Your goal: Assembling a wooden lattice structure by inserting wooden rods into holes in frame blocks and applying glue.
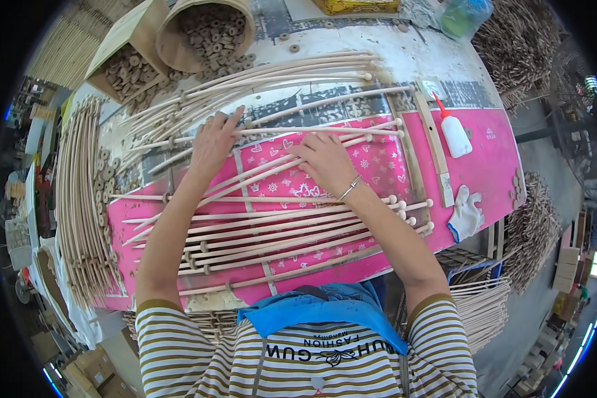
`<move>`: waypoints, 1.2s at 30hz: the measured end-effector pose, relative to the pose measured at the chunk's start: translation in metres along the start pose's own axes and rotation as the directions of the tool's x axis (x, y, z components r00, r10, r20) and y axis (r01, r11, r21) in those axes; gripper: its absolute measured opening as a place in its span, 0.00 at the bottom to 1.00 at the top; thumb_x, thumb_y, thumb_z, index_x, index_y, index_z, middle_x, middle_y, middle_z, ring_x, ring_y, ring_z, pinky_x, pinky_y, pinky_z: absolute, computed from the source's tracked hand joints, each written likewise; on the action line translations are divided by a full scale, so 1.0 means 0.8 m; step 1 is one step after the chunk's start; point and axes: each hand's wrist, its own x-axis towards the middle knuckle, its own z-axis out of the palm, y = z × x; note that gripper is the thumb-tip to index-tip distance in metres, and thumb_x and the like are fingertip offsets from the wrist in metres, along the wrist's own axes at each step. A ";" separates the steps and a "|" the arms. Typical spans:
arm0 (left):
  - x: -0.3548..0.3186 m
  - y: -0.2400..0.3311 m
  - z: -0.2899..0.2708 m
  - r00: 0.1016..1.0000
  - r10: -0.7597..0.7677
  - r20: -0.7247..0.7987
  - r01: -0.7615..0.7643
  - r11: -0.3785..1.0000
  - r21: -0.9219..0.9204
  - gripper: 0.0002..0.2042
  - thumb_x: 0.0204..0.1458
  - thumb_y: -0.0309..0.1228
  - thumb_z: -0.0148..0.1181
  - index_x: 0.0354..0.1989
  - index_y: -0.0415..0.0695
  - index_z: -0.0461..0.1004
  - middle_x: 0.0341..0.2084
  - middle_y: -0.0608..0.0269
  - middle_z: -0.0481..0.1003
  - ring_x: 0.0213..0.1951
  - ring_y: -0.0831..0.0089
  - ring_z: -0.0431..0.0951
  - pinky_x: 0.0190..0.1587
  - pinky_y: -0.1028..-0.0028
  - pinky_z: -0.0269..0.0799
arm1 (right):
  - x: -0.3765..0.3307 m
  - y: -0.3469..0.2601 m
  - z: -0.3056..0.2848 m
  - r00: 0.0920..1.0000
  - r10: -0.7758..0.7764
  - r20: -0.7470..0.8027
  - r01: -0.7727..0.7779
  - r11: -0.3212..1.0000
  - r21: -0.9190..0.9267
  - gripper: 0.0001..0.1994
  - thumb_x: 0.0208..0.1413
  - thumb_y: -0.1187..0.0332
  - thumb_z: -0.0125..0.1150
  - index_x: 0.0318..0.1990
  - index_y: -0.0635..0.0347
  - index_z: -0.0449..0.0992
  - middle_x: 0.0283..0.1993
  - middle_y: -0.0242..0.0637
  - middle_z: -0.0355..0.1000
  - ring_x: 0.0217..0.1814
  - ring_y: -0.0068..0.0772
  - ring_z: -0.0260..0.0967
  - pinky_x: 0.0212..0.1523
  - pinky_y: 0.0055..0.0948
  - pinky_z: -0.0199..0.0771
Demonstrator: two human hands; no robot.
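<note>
Along the counter's (404, 56) far left end lies a dense bundle of slender wooden sticks (79, 205), side by side, with small wooden rings (104, 176) strewn just beside it. Next, toward the back, an open wooden box (123, 36) and a round wooden tub (164, 40) lie tipped over, more rings piled in their mouths. Just right of these, a loose stack of sticks (292, 68) slants across the back.

Near the middle the left hand (212, 146) reaches forward, palm down, its fingertips at the left part of a ball-ended stick (292, 131); whether it pinches that stick or only touches it, I cannot tell. The stick runs rightward above a pink patterned sheet (474, 176). Below it, a pair of sticks (265, 170) rises to the right and passes under the right hand (325, 162), whose fingers curl over them; how firmly they grip is hidden. Nearer the body, a row of ball-ended sticks (278, 229) lies on the sheet.

Farther right come a flat wooden strip (433, 146), a white bottle (456, 137) with a red nozzle, and a white glove (466, 213) with a blue cuff.
</note>
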 end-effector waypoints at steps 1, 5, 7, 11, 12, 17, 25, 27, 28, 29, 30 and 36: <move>-0.001 -0.003 -0.005 1.000 -0.010 0.005 0.011 0.998 -0.067 0.36 0.55 0.31 0.68 0.75 0.57 0.66 0.45 0.60 0.74 0.49 0.57 0.78 0.51 0.57 0.72 | 0.004 0.002 -0.001 0.997 -0.016 0.076 0.015 1.000 0.020 0.22 0.54 0.70 0.71 0.58 0.49 0.80 0.52 0.34 0.73 0.60 0.41 0.69 0.62 0.43 0.68; 0.001 -0.005 -0.013 0.998 0.018 0.053 -0.008 0.983 -0.183 0.35 0.56 0.33 0.69 0.75 0.59 0.67 0.53 0.61 0.75 0.55 0.58 0.77 0.56 0.57 0.72 | -0.004 0.029 -0.012 0.992 -0.111 0.064 0.101 0.984 0.146 0.18 0.59 0.68 0.67 0.57 0.51 0.80 0.44 0.37 0.74 0.54 0.42 0.73 0.57 0.44 0.71; 0.003 -0.022 -0.015 1.000 0.012 0.026 -0.006 0.970 -0.244 0.26 0.57 0.30 0.67 0.66 0.58 0.76 0.49 0.63 0.79 0.52 0.57 0.80 0.51 0.59 0.76 | 0.005 0.024 -0.047 0.987 -0.130 0.092 0.116 0.983 0.145 0.16 0.59 0.68 0.66 0.55 0.52 0.81 0.41 0.38 0.74 0.49 0.43 0.74 0.52 0.43 0.73; 0.005 -0.052 -0.017 0.996 -0.049 0.069 0.070 0.929 -0.364 0.16 0.60 0.31 0.65 0.57 0.56 0.82 0.44 0.61 0.85 0.45 0.53 0.84 0.45 0.58 0.80 | 0.003 0.031 -0.050 0.981 -0.139 0.135 0.129 0.989 0.078 0.14 0.61 0.71 0.64 0.53 0.55 0.82 0.39 0.38 0.73 0.45 0.44 0.73 0.46 0.42 0.72; 0.008 -0.056 -0.019 0.991 -0.060 0.117 0.099 0.925 -0.368 0.16 0.61 0.32 0.64 0.57 0.56 0.82 0.43 0.61 0.85 0.44 0.53 0.85 0.45 0.57 0.80 | 0.003 0.036 -0.050 0.982 -0.174 0.067 0.173 0.985 0.028 0.13 0.61 0.72 0.64 0.53 0.55 0.82 0.38 0.39 0.73 0.44 0.44 0.73 0.46 0.42 0.72; 0.029 -0.065 -0.024 0.945 -0.109 0.307 0.266 0.805 -0.531 0.16 0.65 0.37 0.59 0.59 0.57 0.82 0.41 0.59 0.86 0.45 0.55 0.85 0.48 0.57 0.79 | 0.000 0.041 -0.070 0.998 -0.003 0.057 0.001 0.999 0.035 0.13 0.58 0.71 0.66 0.50 0.52 0.84 0.40 0.38 0.76 0.47 0.45 0.74 0.48 0.43 0.74; 0.059 -0.020 0.008 0.989 0.058 0.132 -0.008 0.935 -0.355 0.15 0.66 0.35 0.58 0.59 0.57 0.82 0.51 0.56 0.79 0.52 0.52 0.80 0.53 0.54 0.77 | 0.001 0.078 -0.033 0.996 -0.045 -0.078 0.045 0.999 -0.007 0.14 0.54 0.73 0.68 0.49 0.49 0.86 0.42 0.34 0.78 0.48 0.42 0.74 0.50 0.44 0.72; 0.047 0.006 -0.005 0.997 0.075 0.030 -0.060 0.935 -0.350 0.18 0.65 0.35 0.60 0.64 0.55 0.78 0.57 0.56 0.77 0.55 0.52 0.79 0.56 0.54 0.75 | -0.006 0.074 -0.041 0.997 -0.007 -0.071 0.009 1.000 0.028 0.14 0.55 0.72 0.68 0.49 0.49 0.86 0.44 0.34 0.79 0.50 0.41 0.75 0.52 0.43 0.71; 0.040 0.019 -0.010 0.999 0.054 0.000 -0.051 0.954 -0.297 0.21 0.64 0.35 0.60 0.66 0.54 0.76 0.60 0.56 0.76 0.57 0.52 0.78 0.59 0.54 0.74 | -0.004 0.072 -0.051 0.999 0.000 -0.043 0.000 1.000 -0.003 0.14 0.55 0.72 0.68 0.49 0.48 0.86 0.45 0.32 0.79 0.51 0.39 0.74 0.53 0.42 0.70; 0.040 0.027 -0.008 0.995 0.094 0.020 -0.083 0.951 -0.298 0.25 0.63 0.36 0.62 0.70 0.54 0.73 0.65 0.56 0.73 0.61 0.52 0.76 0.65 0.53 0.69 | -0.003 0.074 -0.059 1.000 0.007 -0.015 -0.007 0.999 -0.035 0.14 0.55 0.72 0.68 0.49 0.47 0.86 0.45 0.30 0.79 0.53 0.37 0.74 0.55 0.42 0.69; 0.038 0.030 -0.009 0.994 0.105 -0.023 -0.107 0.953 -0.282 0.25 0.63 0.37 0.62 0.69 0.52 0.73 0.64 0.56 0.73 0.62 0.52 0.75 0.66 0.54 0.67 | -0.002 0.082 -0.062 0.997 -0.037 -0.067 0.033 0.998 -0.058 0.14 0.55 0.71 0.68 0.48 0.46 0.87 0.47 0.28 0.79 0.54 0.35 0.73 0.57 0.39 0.68; -0.018 0.036 -0.066 0.996 0.069 -0.064 -0.082 0.968 -0.237 0.25 0.62 0.36 0.64 0.68 0.50 0.74 0.64 0.56 0.73 0.65 0.54 0.73 0.71 0.52 0.62 | 0.007 0.043 -0.077 0.997 -0.037 -0.073 0.036 0.999 -0.011 0.13 0.55 0.72 0.69 0.48 0.48 0.87 0.46 0.32 0.77 0.52 0.39 0.73 0.55 0.41 0.72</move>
